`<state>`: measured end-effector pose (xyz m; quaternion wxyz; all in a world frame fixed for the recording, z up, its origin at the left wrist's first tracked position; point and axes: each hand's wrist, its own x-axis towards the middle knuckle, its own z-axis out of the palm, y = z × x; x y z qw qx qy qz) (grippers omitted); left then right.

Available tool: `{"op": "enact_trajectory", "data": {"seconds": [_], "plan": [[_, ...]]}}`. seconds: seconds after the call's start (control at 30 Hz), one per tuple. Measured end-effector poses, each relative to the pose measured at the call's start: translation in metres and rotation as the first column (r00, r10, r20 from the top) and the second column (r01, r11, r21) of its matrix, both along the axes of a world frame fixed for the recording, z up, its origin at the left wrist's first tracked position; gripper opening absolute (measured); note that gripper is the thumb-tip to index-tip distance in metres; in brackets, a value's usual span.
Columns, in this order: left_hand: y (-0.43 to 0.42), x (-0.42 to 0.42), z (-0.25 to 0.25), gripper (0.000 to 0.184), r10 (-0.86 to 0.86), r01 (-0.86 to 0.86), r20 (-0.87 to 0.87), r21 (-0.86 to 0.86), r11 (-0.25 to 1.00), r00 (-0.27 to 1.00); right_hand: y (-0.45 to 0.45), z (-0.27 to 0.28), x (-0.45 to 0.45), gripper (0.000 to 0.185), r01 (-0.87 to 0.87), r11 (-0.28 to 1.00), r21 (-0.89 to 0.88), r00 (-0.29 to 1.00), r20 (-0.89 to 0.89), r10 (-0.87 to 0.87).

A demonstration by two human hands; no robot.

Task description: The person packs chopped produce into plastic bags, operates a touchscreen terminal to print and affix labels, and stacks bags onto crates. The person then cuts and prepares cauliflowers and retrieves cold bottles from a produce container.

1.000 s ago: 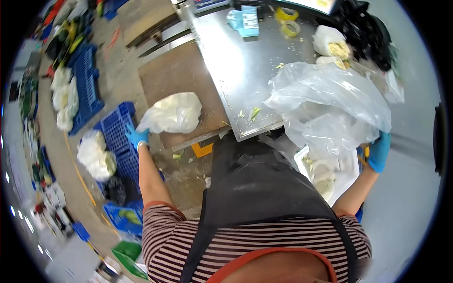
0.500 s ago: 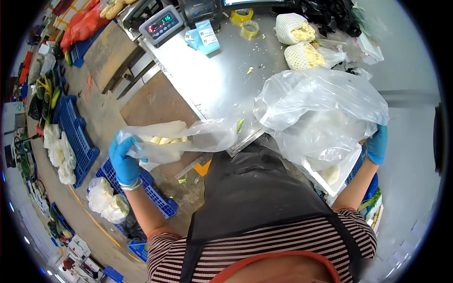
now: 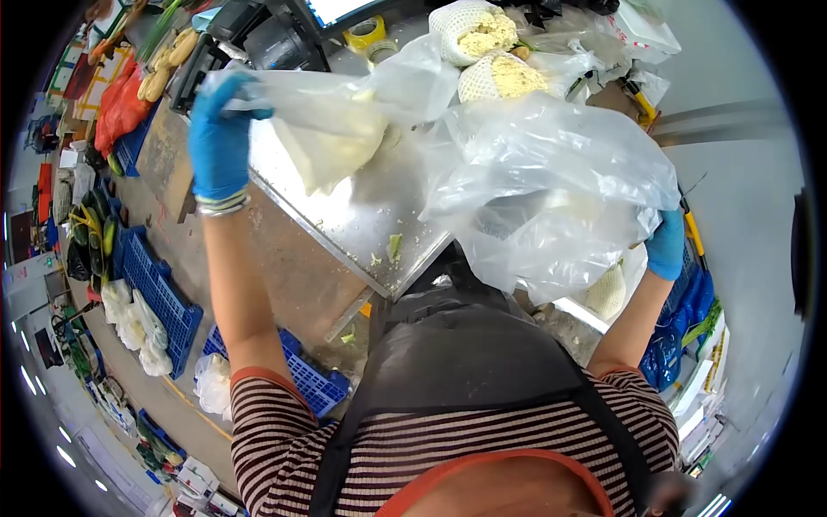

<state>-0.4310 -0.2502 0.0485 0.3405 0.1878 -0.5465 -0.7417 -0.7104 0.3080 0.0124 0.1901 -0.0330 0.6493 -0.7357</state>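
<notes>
My left hand (image 3: pixel 220 142), in a blue glove, is closed on the end of a clear plastic bag (image 3: pixel 314 108). Pale yellowish contents hang in that bag above the metal table; their kind is blurred. My right hand (image 3: pixel 665 246), also gloved in blue, grips the edge of a large clear plastic bag (image 3: pixel 551 172), with its fingers partly hidden. This crumpled bag spreads over the table's right corner. Below it, a pale item in a white foam net (image 3: pixel 607 291) shows in part beside a white box edge.
Two foam-netted, cauliflower-like heads (image 3: pixel 502 77) lie at the back of the metal table (image 3: pixel 379 224). A yellow tape roll (image 3: pixel 365 33) is near the screen (image 3: pixel 336 9). Blue crates (image 3: pixel 159 289) stand on the floor at left. Green scraps (image 3: pixel 394 247) lie near the table corner.
My left hand has risen and carried its bag from beside the table to over the tabletop. My right hand keeps hold of the large bag, which has shifted left in view.
</notes>
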Motion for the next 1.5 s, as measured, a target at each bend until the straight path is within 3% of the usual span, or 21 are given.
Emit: {"op": "enact_trajectory", "data": {"seconds": [0.07,0.17,0.27,0.33,0.4,0.5,0.6,0.67,0.77,0.8,0.83,0.93,0.97,1.03,1.1,1.17,1.23,1.33,1.37,1.43,1.5], "plan": [[0.007,-0.012,-0.041,0.023,-0.012,0.010,0.033,0.055,0.998,0.999,0.003,0.000,-0.005,0.040,-0.022,0.997,0.074,1.000,-0.015,0.024],[0.020,-0.013,-0.069,0.023,0.074,-0.091,0.181,0.088,0.992,0.981,0.046,-0.025,-0.034,0.035,-0.370,0.917,0.146,0.929,0.073,0.363],[0.051,0.013,-0.053,0.042,0.225,-0.260,0.505,-0.001,0.966,0.834,0.054,-0.067,-0.059,0.029,-0.376,0.917,0.131,0.921,0.165,0.354],[0.086,0.034,-0.034,0.068,0.358,-0.291,0.489,-0.210,0.933,0.796,-0.020,-0.039,-0.042,0.026,-0.286,0.957,0.047,0.918,0.299,0.260],[0.135,0.037,0.009,0.099,0.123,-0.052,0.335,-0.212,0.976,0.934,-0.084,-0.029,-0.026,0.027,-0.405,0.913,-0.044,0.880,0.254,0.402],[0.204,0.032,0.036,0.131,-0.179,0.228,0.236,-0.199,0.953,0.955,-0.181,-0.014,0.017,0.029,-0.655,0.734,-0.182,0.712,0.178,0.679],[0.219,0.037,0.003,0.116,0.320,0.055,0.499,-0.601,0.797,0.805,-0.264,-0.001,0.092,0.032,-0.838,0.456,-0.299,0.453,0.084,0.888],[0.180,0.088,-0.065,0.103,0.516,-0.118,0.459,-0.654,0.748,0.723,-0.306,0.018,0.144,0.030,-0.839,0.244,-0.487,0.210,0.125,0.970],[0.134,0.193,-0.069,0.041,0.687,-0.360,0.479,-0.606,0.709,0.547,-0.344,0.047,0.208,0.028,-0.792,0.003,-0.610,-0.087,0.118,0.989],[0.120,0.230,-0.063,0.031,0.812,-0.451,0.393,-0.685,0.572,0.433,-0.356,0.058,0.227,0.027,-0.821,-0.065,-0.567,-0.139,0.088,0.986],[0.123,0.248,-0.042,0.026,0.849,-0.789,0.214,-0.314,0.528,0.483,-0.368,0.065,0.242,0.028,-0.873,-0.141,-0.467,-0.199,0.077,0.977],[0.135,0.355,-0.017,0.031,0.978,-0.748,0.209,-0.650,0.136,-0.003,-0.407,0.080,0.277,0.037,-0.926,-0.378,-0.013,-0.378,0.088,0.922],[0.142,0.382,-0.014,0.036,0.963,-0.666,0.223,-0.743,0.069,-0.149,-0.413,0.069,0.292,0.023,-0.974,-0.214,0.071,-0.221,-0.121,0.968],[0.158,0.398,-0.015,0.041,0.942,-0.412,0.205,-0.908,0.081,-0.266,-0.444,0.003,0.328,0.023,-0.953,0.216,0.212,0.046,-0.604,0.796],[0.172,0.424,-0.043,0.049,0.917,-0.169,0.236,-0.967,0.190,-0.322,-0.457,0.007,0.338,0.025,-0.971,0.023,0.238,-0.009,-0.135,0.991],[0.180,0.436,-0.079,0.053,0.776,-0.264,0.530,-0.847,0.462,-0.342,-0.476,-0.036,0.363,0.032,-0.952,0.002,0.308,-0.036,-0.119,0.992],[0.185,0.436,-0.105,0.052,0.706,-0.368,0.646,-0.756,0.541,-0.289,-0.491,-0.071,0.375,0.047,-0.881,-0.127,0.455,-0.158,-0.030,0.987],[0.178,0.441,-0.145,0.049,0.613,-0.448,0.712,-0.697,0.560,-0.342,-0.487,-0.138,0.386,0.070,-0.717,0.199,0.668,-0.217,-0.485,0.847],[0.175,0.450,-0.172,0.047,0.606,-0.454,0.712,-0.698,0.554,-0.355,-0.486,-0.131,0.378,0.076,-0.716,0.190,0.672,-0.203,-0.462,0.863],[0.163,0.476,-0.238,0.041,0.576,-0.515,0.765,-0.631,0.580,-0.288,-0.463,-0.109,0.357,0.086,-0.723,0.157,0.673,-0.178,-0.402,0.898],[0.146,0.510,-0.329,0.040,0.549,-0.790,0.828,-0.258,0.556,0.115,-0.442,-0.102,0.320,0.079,-0.660,0.061,0.749,-0.190,-0.245,0.951]]}}
